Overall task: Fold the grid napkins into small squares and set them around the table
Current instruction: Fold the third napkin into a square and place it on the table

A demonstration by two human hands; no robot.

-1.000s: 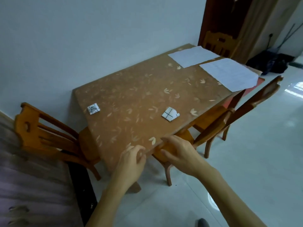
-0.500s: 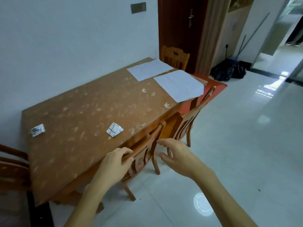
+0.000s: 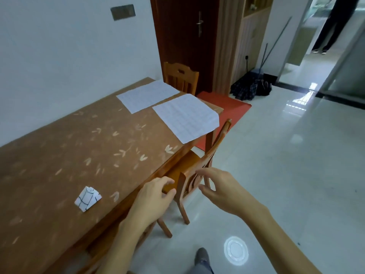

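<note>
One folded grid napkin (image 3: 88, 198) lies as a small square near the front edge of the brown table (image 3: 59, 155). Two flat, unfolded grid napkins rest at the table's far end: one (image 3: 146, 95) by the wall, the other (image 3: 186, 117) hanging slightly over the right edge. My left hand (image 3: 156, 196) hovers at the table edge, fingers loosely curled, holding nothing. My right hand (image 3: 219, 186) is open with fingers spread, just beside the back of the nearest wooden chair (image 3: 199, 171).
A second wooden chair (image 3: 180, 77) stands at the table's far end before a dark door (image 3: 183, 36). A red mat (image 3: 223, 107) and a dark bundle (image 3: 250, 89) lie on the glossy floor. A person's legs (image 3: 329, 26) show in the doorway at the right.
My view has shifted right along the table; the second folded napkin at the left corner has left the frame. Both hands have moved right with me, past the first chair to this one.
</note>
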